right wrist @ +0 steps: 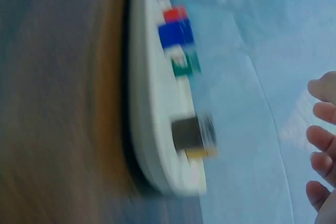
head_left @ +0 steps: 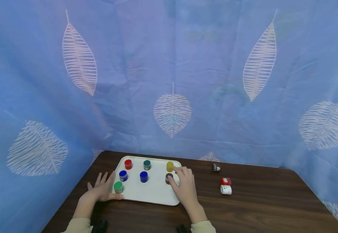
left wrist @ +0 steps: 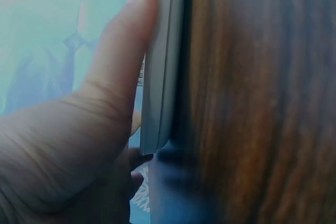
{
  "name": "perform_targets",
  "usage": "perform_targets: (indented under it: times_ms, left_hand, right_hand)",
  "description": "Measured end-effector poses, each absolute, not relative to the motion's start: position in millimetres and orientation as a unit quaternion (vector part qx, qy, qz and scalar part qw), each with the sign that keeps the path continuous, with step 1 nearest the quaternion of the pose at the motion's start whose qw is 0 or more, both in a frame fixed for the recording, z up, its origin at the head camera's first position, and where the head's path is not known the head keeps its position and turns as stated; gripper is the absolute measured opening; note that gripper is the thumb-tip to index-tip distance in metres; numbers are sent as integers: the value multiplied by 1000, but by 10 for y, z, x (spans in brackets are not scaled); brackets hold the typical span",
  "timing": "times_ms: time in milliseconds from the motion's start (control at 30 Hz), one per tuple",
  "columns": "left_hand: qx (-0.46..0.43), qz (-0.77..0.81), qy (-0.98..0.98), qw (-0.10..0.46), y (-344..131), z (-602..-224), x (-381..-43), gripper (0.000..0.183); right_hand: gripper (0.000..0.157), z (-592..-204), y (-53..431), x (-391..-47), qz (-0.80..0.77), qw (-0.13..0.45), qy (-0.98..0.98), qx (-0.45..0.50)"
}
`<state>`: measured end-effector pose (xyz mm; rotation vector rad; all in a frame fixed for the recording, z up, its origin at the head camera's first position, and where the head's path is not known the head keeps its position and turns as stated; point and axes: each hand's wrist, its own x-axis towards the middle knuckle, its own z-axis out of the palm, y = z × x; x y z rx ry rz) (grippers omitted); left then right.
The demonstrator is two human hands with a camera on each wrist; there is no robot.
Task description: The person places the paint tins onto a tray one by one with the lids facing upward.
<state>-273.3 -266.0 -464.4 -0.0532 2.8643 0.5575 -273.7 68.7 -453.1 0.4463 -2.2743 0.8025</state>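
A white tray (head_left: 148, 193) holds several small paint jars. My left hand (head_left: 100, 191) rests at its near left corner, fingers spread and thumb laid along the front rim; the left wrist view shows that thumb (left wrist: 118, 51) against the tray's edge. Close by are a green jar (head_left: 118, 187) and a blue jar (head_left: 123, 175). Over the tray's right side is my right hand (head_left: 186, 187), near a black jar (head_left: 169, 179) and a yellow jar (head_left: 170, 166). In the right wrist view its loosely bent fingers (right wrist: 321, 140) hold nothing and stand apart from the black jar (right wrist: 188, 134).
A red jar (head_left: 128, 164), a dark green jar (head_left: 147, 165) and another blue jar (head_left: 143, 177) also stand on the tray. To its right, on the brown table (head_left: 262, 197), lie a black jar (head_left: 216, 167), a red jar (head_left: 225, 181) and a white jar (head_left: 226, 190). A blue curtain (head_left: 215, 129) hangs behind.
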Motion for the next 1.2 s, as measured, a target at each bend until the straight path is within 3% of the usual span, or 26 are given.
perform_targets:
  times_ms: [367, 700, 1000, 1200]
  left_hand:
    - [1, 178, 980, 85, -2670, -4635, -2789, 133]
    - [-5, 160, 984, 83, -2689, -4626, -2786, 135]
    - [-8, 171, 981, 92, -2660, -4618, -2775, 135]
    - [-3, 179, 978, 104, -2630, -4633, -2796, 135]
  right_hand:
    - [30, -4469, 1546, -2939, 377, 426, -817, 90]
    - [30, -4635, 2230, -2897, 400, 405, -821, -34]
    - [33, -4805, 2611, -2817, 434, 309, -841, -99]
    - [44, -4848, 2789, -2802, 491, 177, -841, -144]
